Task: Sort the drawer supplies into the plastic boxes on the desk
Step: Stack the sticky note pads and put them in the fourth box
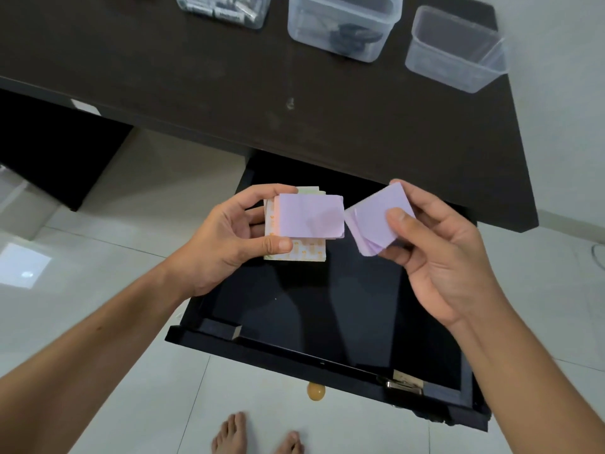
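Lilac sticky notes (379,221) fan out, tilted, in the right hand (438,257), pinched by the thumb, above the open drawer (327,322). The left hand (229,244) grips a flatter stack (304,221), lilac on top, patterned pad beneath, lying level.

Matt lilac paper notes (311,216), clear plastic boxes (340,26), dark matt wood desk (229,93), glossy floor tiles (98,257)

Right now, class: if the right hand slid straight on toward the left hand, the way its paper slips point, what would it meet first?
Most likely the purple-topped stack of papers held by the left hand. The right hand holds purple slips nearly touching it, though depth is uncertain.
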